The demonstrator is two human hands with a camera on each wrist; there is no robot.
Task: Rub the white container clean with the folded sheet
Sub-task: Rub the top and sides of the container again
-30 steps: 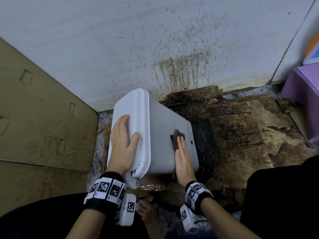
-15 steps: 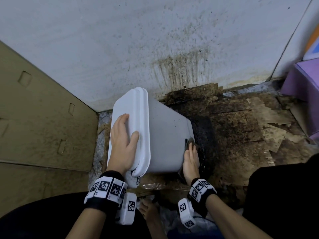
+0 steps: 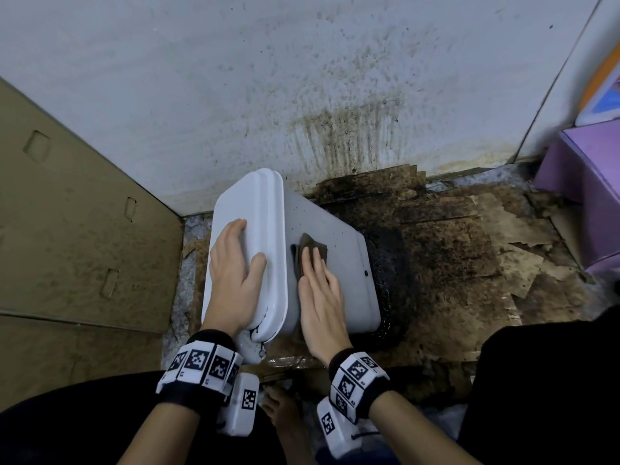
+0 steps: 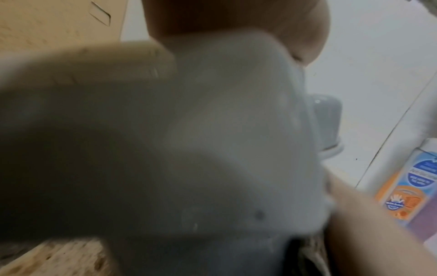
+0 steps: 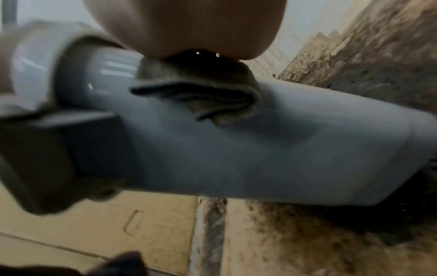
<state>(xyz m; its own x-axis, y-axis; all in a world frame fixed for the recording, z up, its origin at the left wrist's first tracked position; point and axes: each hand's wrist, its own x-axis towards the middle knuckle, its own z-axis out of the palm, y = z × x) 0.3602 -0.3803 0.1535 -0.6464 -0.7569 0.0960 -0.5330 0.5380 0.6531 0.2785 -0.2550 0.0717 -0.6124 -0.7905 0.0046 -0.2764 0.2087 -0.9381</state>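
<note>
The white container [image 3: 339, 260] lies tipped on its side on the dirty floor, its lid end [image 3: 250, 209] turned to the left. My left hand [image 3: 235, 266] rests flat on the lid with fingers straight and the thumb over the rim. A dark brown folded sheet [image 3: 312, 251] lies on the container's upturned side, close to the lid rim. My right hand [image 3: 318, 290] presses flat on the sheet with straight fingers. In the right wrist view the crumpled sheet [image 5: 201, 93] sits under my palm on the container [image 5: 283, 145]. The left wrist view shows the blurred lid [image 4: 212, 130] close up.
A stained white wall [image 3: 302, 95] stands just behind the container. Flattened cardboard [image 3: 73, 236] leans at the left. Soiled, torn cardboard [image 3: 469, 256] covers the floor to the right. A purple box [image 3: 587, 182] stands at the far right. My bare foot [image 3: 285, 407] is below the container.
My right hand slid the sheet from the container's bottom right edge back up and left, to just beside the lid rim. The left hand stayed on the lid.
</note>
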